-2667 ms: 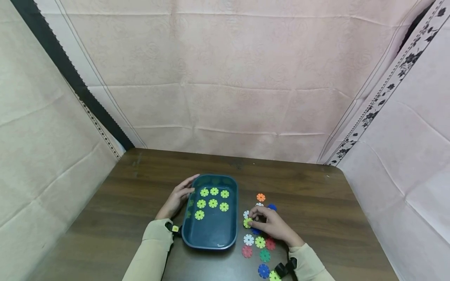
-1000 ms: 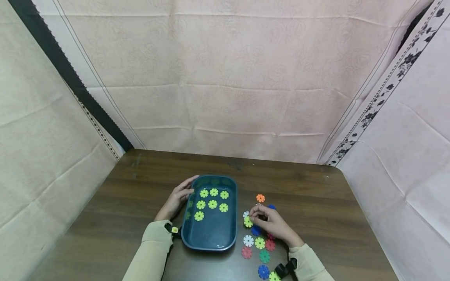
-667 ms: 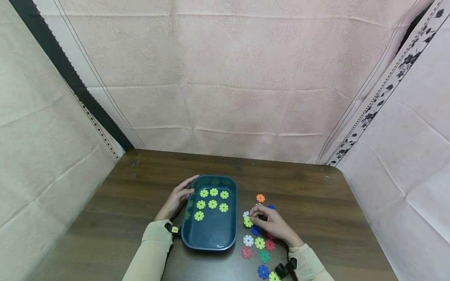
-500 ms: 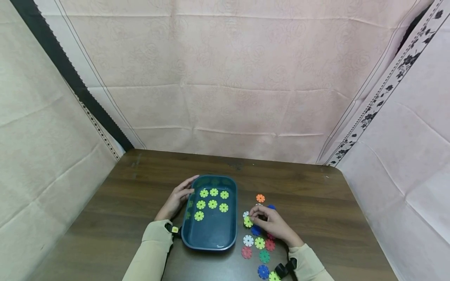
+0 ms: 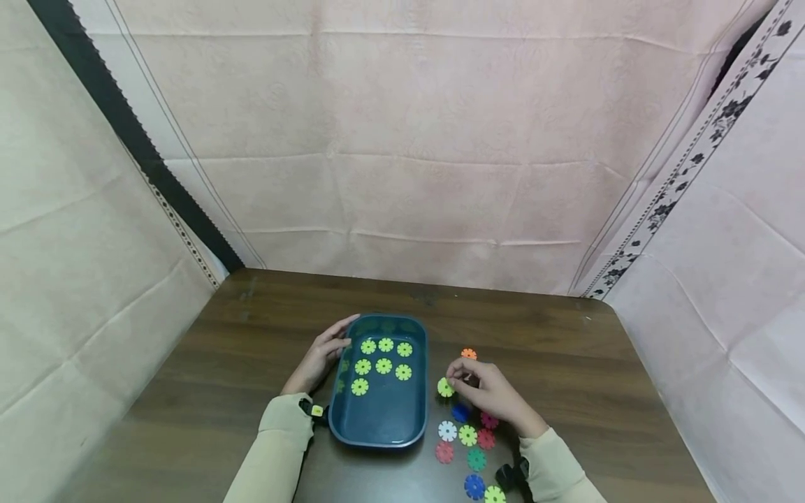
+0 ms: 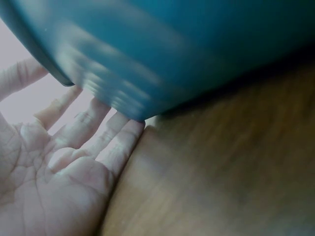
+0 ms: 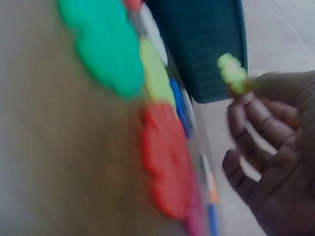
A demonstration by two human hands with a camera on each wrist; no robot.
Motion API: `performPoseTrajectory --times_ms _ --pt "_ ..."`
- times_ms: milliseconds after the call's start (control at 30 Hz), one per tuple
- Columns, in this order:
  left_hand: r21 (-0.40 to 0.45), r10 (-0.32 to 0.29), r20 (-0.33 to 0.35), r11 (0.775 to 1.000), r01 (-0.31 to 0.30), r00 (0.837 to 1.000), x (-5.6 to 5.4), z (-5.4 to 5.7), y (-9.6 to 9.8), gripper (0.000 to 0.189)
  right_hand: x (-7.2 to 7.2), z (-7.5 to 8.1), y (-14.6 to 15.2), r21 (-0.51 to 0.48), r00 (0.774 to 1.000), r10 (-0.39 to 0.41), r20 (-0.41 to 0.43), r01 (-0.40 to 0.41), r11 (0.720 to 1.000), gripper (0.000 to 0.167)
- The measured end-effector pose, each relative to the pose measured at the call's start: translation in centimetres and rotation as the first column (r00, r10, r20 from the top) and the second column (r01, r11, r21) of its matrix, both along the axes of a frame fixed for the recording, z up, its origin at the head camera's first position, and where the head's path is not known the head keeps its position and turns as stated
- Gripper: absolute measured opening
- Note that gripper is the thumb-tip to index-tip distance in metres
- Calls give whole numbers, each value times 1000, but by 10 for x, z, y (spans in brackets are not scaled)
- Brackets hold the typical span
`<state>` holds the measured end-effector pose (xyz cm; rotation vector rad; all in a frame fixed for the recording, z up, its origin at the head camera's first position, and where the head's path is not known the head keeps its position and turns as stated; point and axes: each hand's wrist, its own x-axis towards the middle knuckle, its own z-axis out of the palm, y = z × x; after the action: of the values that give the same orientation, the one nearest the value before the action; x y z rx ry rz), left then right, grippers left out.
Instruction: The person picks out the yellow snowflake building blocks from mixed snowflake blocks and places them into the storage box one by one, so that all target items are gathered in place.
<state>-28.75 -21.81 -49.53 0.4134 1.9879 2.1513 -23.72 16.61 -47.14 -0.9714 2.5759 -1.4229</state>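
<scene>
My right hand [image 5: 487, 391] pinches a yellow-green notched plastic disc [image 5: 445, 388] between thumb and fingertips. In the right wrist view that disc [image 7: 232, 71] is raised above the table, with the tray behind it. My left hand [image 5: 323, 354] lies along the left side of a dark blue rectangular tray [image 5: 377, 426]. In the left wrist view its fairly straight fingers [image 6: 88, 120] touch the tray's outer wall [image 6: 162, 59]. Inside the tray, several yellow-green discs [image 5: 383, 365] lie in rows toward the far end.
Loose discs lie right of the tray: orange [image 5: 468, 354], blue [image 5: 461, 413], white [image 5: 447, 430], yellow-green [image 5: 468, 436], red [image 5: 486, 439], green [image 5: 476, 459] and others nearer the front. Some sit partly hidden under my right hand. Cloth screens [image 5: 409, 175] surround the wooden table [image 5: 302, 286].
My right hand has lifted the yellow-green disc off the table, moving slightly up in the head view. My left hand stays at the tray, and the discs inside have not moved.
</scene>
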Motion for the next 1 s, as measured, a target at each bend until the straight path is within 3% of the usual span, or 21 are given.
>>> performPoseTrajectory --times_ms 200,600,767,867,1000 --pt "-13 10 -3 1000 -10 1000 -1 0 -3 48 -19 29 -21 -41 996 5 -89 -8 999 8" --pt "-7 12 7 1000 -12 1000 0 2 0 49 -52 83 -91 -86 994 41 -105 -50 995 10" --pt "-11 18 6 1000 -18 1000 0 3 -1 49 -63 88 -113 -67 989 114 -95 -120 990 11" --pt "-6 10 6 1000 -10 1000 -1 2 -1 50 -68 82 -121 16 977 205 -52 -205 979 11" --pt "-9 -11 0 1000 11 1000 0 1 -2 50 -72 73 -128 169 935 354 23 -353 920 11"
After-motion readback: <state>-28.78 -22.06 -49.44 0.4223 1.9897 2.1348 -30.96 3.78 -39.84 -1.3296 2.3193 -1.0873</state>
